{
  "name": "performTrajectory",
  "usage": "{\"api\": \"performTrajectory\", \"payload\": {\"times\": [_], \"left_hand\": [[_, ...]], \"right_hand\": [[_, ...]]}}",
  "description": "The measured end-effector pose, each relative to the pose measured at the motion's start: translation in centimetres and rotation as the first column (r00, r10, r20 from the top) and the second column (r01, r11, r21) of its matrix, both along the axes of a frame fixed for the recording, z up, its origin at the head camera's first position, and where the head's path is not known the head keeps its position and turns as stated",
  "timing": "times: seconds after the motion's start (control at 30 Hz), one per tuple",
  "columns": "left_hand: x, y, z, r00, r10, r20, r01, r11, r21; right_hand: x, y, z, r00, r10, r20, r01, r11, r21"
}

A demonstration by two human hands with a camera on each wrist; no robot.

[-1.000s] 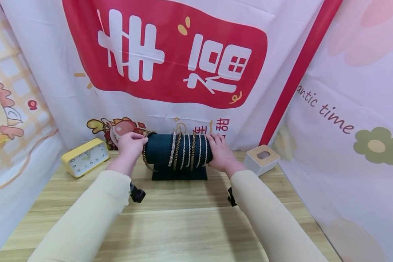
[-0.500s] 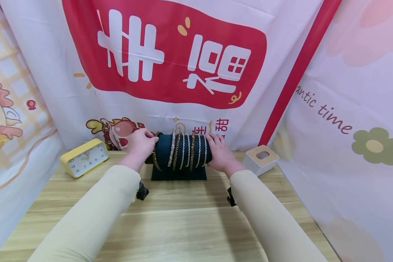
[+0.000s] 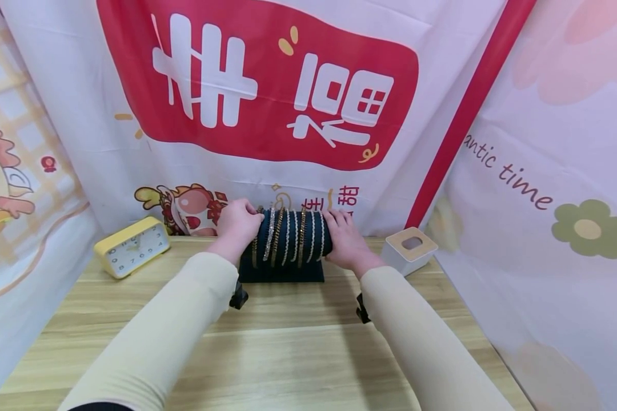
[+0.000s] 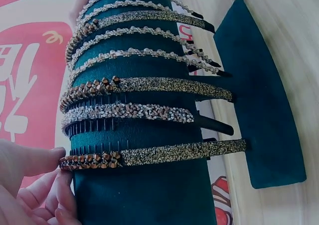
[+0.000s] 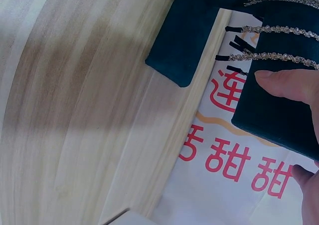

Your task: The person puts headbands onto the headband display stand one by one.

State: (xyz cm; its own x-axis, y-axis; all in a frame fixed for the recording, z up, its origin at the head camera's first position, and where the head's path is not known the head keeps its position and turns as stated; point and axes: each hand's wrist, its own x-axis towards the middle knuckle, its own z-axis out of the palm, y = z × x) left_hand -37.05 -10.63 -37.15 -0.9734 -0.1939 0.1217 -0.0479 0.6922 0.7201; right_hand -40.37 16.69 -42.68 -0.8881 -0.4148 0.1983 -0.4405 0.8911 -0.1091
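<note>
Headbands sit side by side around a dark green display roll [image 4: 139, 197], which stands on a flat base [image 3: 283, 275] of the same green. In the left wrist view, my left hand [image 4: 32, 180] pinches the beaded part of a glittery headband [image 4: 174, 152] between thumb and fingers. This band lies around the roll, beside a silvery headband [image 4: 129, 112]. My right hand [image 3: 348, 240] grips the roll's right end. Its thumb [image 5: 279, 82] presses on the roll close to a thin beaded headband [image 5: 271, 57].
A yellow clock [image 3: 133, 246] stands to the left on the wooden table [image 3: 298, 354]. To the right is a white box with a wooden top [image 3: 411, 242]. Printed cloth [image 3: 339, 154] hangs close behind the stand, and more cloth closes off both sides.
My left hand has moved right, sliding the glittery headband from the roll's left end along it toward the other headbands. My right hand has stayed at the right end.
</note>
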Motion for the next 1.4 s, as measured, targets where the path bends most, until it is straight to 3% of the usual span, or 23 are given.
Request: {"api": "performTrajectory", "payload": {"times": [0.3, 0.43, 0.57, 0.63, 0.77, 0.9, 1.07, 1.4], "left_hand": [[-0.1, 0.1, -0.3, 1.0, -0.023, 0.008, 0.022, 0.999, 0.034], [0.2, -0.8, -0.6, 0.998, -0.036, -0.045, 0.039, 0.998, 0.049], [0.6, -2.6, -1.2, 0.982, -0.079, -0.169, 0.073, 0.996, -0.045], [0.6, -3.4, -1.5, 0.973, -0.133, -0.19, 0.11, 0.986, -0.126], [0.6, -4.6, -2.5, 0.958, -0.276, -0.077, 0.251, 0.937, -0.243], [0.4, -5.0, -3.5, 0.934, -0.356, 0.015, 0.348, 0.903, -0.254], [0.1, -4.9, -4.2, 0.936, -0.353, -0.001, 0.344, 0.912, -0.225], [0.4, -5.2, -4.0, 0.941, -0.337, 0.028, 0.334, 0.913, -0.236]], "right_hand": [[0.0, 0.0, 0.0, 1.0, 0.0, -0.012, 0.0, 1.0, 0.0], [0.2, -0.2, 0.1, 1.0, -0.011, 0.003, 0.011, 1.0, 0.011], [0.3, -0.5, 0.1, 1.0, -0.008, 0.019, 0.008, 1.0, 0.0], [0.3, -0.5, 0.2, 1.0, -0.004, 0.019, 0.004, 1.0, -0.011], [0.3, -0.3, 0.2, 1.0, 0.009, 0.011, -0.009, 1.0, -0.027], [0.2, -0.2, 0.1, 1.0, 0.018, -0.001, -0.018, 0.999, -0.034], [0.1, -0.1, -0.2, 0.999, 0.026, -0.021, -0.027, 0.998, -0.056], [0.0, -0.2, -0.5, 0.997, 0.056, -0.045, -0.06, 0.995, -0.081]]}}
